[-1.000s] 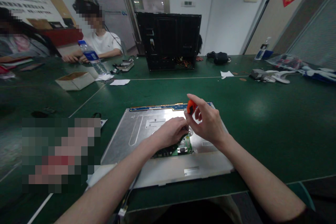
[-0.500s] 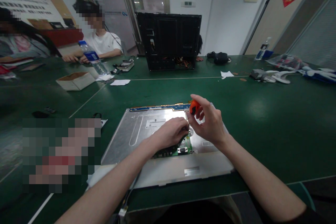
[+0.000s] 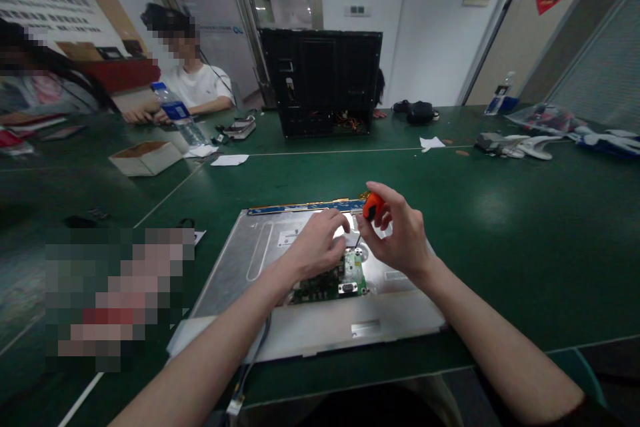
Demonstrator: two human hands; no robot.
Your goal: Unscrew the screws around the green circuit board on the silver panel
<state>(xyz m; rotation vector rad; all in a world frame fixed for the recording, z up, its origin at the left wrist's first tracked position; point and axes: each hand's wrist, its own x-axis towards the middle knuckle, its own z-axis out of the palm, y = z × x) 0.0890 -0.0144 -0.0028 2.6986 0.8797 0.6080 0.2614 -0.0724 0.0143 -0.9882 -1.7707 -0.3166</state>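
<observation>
We see, from the left, the metal-backed panel (image 3: 230,263) lying flat on the tabletop (image 3: 200,207). The left hand (image 3: 317,243), half open with thumb and fingers parted, grips nothing; it is above the green circuit board (image 3: 354,270), though we cannot tell whether it touches. Near the board's upper edge, the orange-handled screwdriver (image 3: 372,207) is pinched between the right hand's (image 3: 400,230) thumb and fingers, shaft downward.

Screwdriver handle (image 3: 373,205): orange w/ blk. Circuit brd (image 3: 357,269): grn. Metal panel (image 3: 233,267): silver-gry. Edge strip (image 3: 300,207): blue w/ gold trim. Desk (image 3: 500,247): dk grn, wht lines.
</observation>
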